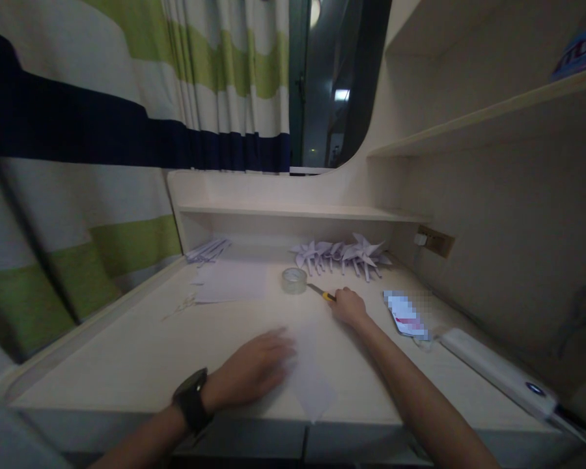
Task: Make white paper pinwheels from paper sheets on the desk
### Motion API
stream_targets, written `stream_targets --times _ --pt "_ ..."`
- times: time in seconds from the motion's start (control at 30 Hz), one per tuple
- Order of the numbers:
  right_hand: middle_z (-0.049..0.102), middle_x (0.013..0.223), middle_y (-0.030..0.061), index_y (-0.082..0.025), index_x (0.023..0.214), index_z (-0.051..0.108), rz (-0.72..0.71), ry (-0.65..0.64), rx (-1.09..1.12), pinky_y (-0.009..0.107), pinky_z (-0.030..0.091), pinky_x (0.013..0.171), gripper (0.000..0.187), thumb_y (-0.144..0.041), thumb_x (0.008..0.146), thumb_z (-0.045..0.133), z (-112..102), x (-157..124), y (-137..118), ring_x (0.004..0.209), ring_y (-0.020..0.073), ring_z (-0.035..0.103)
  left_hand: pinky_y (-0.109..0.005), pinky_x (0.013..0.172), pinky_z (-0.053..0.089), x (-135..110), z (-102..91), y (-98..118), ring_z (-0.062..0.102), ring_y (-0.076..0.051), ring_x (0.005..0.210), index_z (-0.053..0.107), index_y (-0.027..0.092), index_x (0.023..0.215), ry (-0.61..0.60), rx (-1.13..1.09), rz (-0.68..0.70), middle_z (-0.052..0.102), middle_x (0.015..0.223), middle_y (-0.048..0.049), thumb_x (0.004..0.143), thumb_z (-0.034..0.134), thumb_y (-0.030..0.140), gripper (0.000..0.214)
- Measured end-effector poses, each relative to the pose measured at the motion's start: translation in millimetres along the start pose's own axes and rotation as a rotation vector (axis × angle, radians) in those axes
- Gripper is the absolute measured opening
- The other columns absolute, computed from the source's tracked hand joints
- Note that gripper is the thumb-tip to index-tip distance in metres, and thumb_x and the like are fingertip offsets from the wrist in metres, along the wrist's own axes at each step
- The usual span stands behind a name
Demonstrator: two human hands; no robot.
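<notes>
My right hand (349,306) is closed round the yellow-and-black handle of a utility knife (328,296). Its blade points left, toward a roll of clear tape (293,280) lying on the desk. My left hand (254,365), with a dark watch on the wrist, is over the desk at the left edge of a pale sheet of paper (314,381). Its fingers are stretched out and slightly apart, with blurred tips and nothing seen in them. Whether they touch the paper I cannot tell.
Several paper pinwheels (344,253) lie at the back. White sheets (234,280) and a bundle of paper strips (208,251) are at the back left. To the right are a lit phone (405,316) and a long white device (498,371). A shelf (303,212) runs along the back.
</notes>
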State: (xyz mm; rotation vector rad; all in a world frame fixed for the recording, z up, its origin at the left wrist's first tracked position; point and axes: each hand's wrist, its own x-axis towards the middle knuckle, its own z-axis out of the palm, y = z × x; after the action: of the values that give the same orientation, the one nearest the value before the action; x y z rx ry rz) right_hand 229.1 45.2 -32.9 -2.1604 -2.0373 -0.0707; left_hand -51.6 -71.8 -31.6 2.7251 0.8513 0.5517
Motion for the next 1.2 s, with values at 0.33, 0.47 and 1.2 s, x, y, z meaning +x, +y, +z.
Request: stream_targets --times 0.33,0.47,1.2 --pt "0.064 0.098 0.0121 -0.016 0.091 0.068 -0.115 -0.038 0.027 0.026 0.038 0.070 0.021 -0.027 0.081 0.053 -33 -55 15 0.088 0.0213 0.061 -0.045 0.096 0.035 11 9.6 -3 0.047 -0.029 0.112 0.042 0.026 0.135 0.017 0.112 0.025 0.053 0.124 -0.0101 0.082 0.055 0.054 0.061" --pt "0.061 0.092 0.0081 -0.018 0.084 0.066 -0.273 -0.059 0.139 0.025 0.037 0.070 0.015 -0.023 0.080 0.053 -32 -101 12 0.082 0.0182 0.060 -0.043 0.088 0.038 11 10.2 -6 0.048 -0.029 0.101 0.048 0.026 0.130 0.070 0.093 -0.036 0.054 0.111 -0.0103 0.063 0.068 0.065 0.080" --pt "0.059 0.090 0.0062 -0.019 0.087 0.069 -0.481 -0.107 0.270 0.025 0.038 0.072 0.014 -0.021 0.080 0.057 -30 -122 20 0.081 0.0177 0.056 -0.030 0.071 0.038 13 5.3 -23 0.058 -0.021 0.077 0.062 0.017 0.076 0.297 0.041 -0.479 0.065 0.079 -0.0069 0.082 0.051 0.025 0.015"
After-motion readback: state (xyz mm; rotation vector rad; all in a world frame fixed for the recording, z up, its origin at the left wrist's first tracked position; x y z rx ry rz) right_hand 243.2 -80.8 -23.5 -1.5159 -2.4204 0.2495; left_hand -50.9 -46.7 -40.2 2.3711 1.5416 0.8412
